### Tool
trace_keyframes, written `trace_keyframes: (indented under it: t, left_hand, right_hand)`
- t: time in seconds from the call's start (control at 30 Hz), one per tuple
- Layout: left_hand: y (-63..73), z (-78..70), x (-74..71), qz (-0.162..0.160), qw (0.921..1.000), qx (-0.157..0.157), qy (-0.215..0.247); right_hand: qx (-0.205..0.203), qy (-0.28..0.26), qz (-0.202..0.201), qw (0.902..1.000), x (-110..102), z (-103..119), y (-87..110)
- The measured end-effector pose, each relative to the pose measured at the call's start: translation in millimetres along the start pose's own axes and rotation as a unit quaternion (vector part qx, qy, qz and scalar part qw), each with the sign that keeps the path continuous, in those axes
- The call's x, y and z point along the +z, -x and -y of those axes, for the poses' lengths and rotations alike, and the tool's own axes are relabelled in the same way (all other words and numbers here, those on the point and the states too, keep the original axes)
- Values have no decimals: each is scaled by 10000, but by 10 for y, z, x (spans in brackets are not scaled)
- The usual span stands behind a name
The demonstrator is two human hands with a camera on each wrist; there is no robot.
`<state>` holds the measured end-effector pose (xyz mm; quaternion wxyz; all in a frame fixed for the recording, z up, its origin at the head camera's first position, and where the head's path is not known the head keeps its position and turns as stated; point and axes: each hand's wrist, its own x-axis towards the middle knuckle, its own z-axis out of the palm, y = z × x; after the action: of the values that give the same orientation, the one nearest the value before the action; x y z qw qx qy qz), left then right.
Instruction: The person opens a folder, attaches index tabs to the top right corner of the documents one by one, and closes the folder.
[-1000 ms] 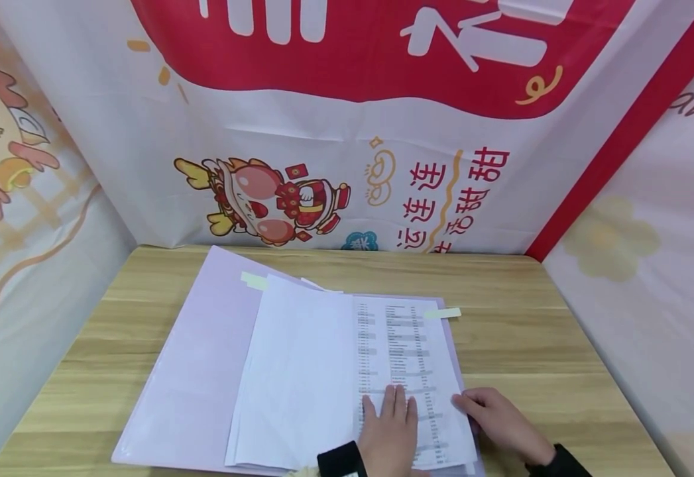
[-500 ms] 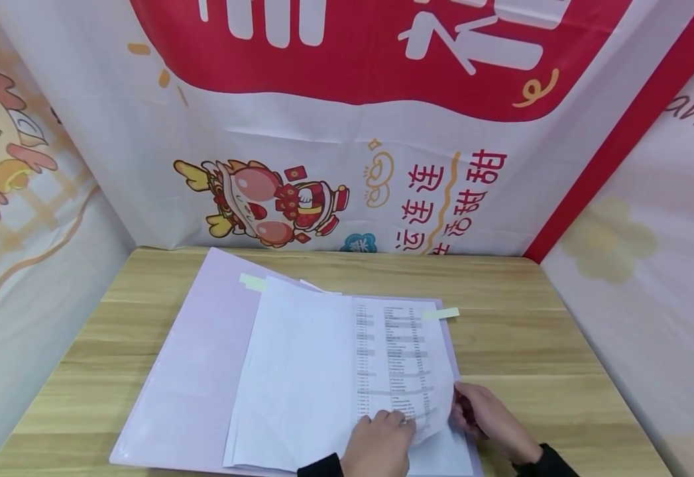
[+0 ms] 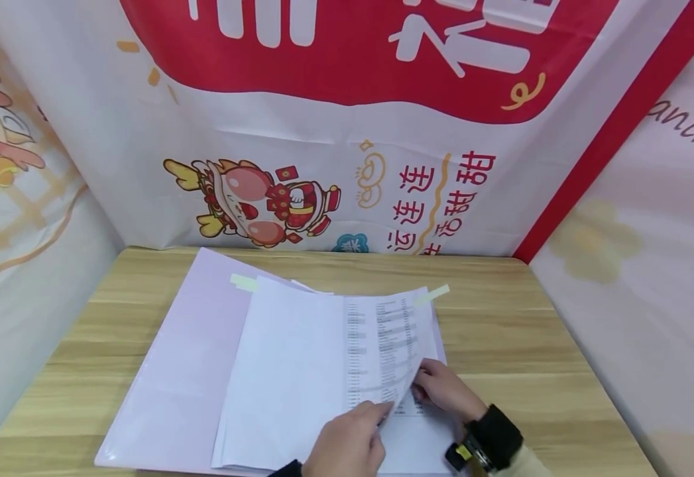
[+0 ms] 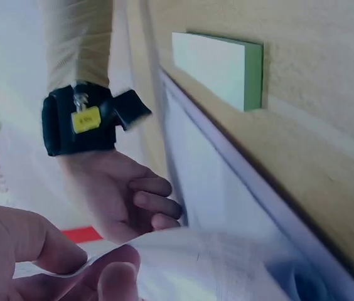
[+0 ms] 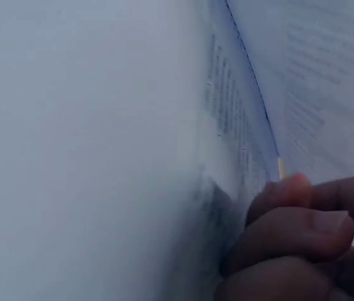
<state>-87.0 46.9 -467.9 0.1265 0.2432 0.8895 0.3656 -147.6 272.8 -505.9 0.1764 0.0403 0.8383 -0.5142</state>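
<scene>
A light purple folder (image 3: 162,391) lies spread on the table with a stack of white sheets in it. The printed page (image 3: 376,331) on its right side is lifted and bowed leftward, its lower right part off the sheets below. My left hand (image 3: 347,440) pinches the page's lower edge; the left wrist view shows thumb and fingers on the paper. At the page's right edge, my right hand (image 3: 442,389) holds it with curled fingers (image 5: 290,235). A pale green sticky tab (image 3: 433,295) sticks out from the page's upper right edge.
Another pale tab (image 3: 243,283) projects from the left-hand sheets. In the left wrist view, a pad of green-edged sticky notes (image 4: 214,70) lies on the wooden table (image 3: 531,344) beside the folder. A printed cloth backdrop (image 3: 299,119) hangs behind the table.
The left hand has gone from lying flat on the page to pinching its lower edge. The right hand has moved left and up, lifting the page's right side and bending it leftward.
</scene>
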Motion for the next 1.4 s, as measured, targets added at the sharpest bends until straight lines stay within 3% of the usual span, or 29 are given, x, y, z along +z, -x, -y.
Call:
trace_keyframes:
  t: [0.1, 0.23, 0.37, 0.5, 0.6, 0.77, 0.87, 0.93, 1.03, 1.13, 1.27, 1.33, 1.4]
  left_hand:
    - [88, 64, -92, -218, 9997, -146, -24]
    - [203, 165, -163, -871, 9959, 83, -222]
    - [282, 233, -159, -1406, 9895, 275, -207]
    - [357, 301, -135, -1663, 9854, 232, -268]
    - [437, 390, -128, -2034, 9777, 206, -481]
    - [655, 573, -173, -2468, 9660, -437, -630]
    - [793, 634, -237, -2441, 9648, -932, -287]
    - [863, 649, -284, -2516, 9622, -1036, 139]
    - [945, 645, -350, -2759, 9537, -934, 746]
    - [994, 645, -406, -3231, 9393, -867, 764]
    - [1002, 735, -509, -3940, 9162, -610, 415]
    - [1002, 822, -566, -4133, 9101, -240, 186]
    - [1014, 914, -615, -4121, 9110, 70, -117]
  right_hand:
    - [-228, 510, -46, 9984, 128, 133, -161]
    - [-299, 1192, -5, 9924, 235, 307, -290]
    - [-338, 1502, 44, 9881, 293, 446, -335]
    - [-718, 1621, 34, 9842, 365, 566, -364]
    - [-1013, 1661, 16, 9809, 435, 654, -377]
    - [-1308, 2082, -26, 9693, 580, 750, -397]
    - [-1543, 2354, -94, 9595, 665, 777, -414]
    - [-1589, 2465, -89, 9560, 724, 792, -427]
    - [-1549, 2612, -35, 9528, 810, 821, -442]
    - [-1431, 2866, -9, 9473, 892, 848, -459]
    - [-1522, 3341, -103, 9301, 971, 872, -482]
    - [-1615, 3533, -147, 9213, 996, 874, -497]
    - [-1691, 3646, -187, 9155, 1010, 874, -506]
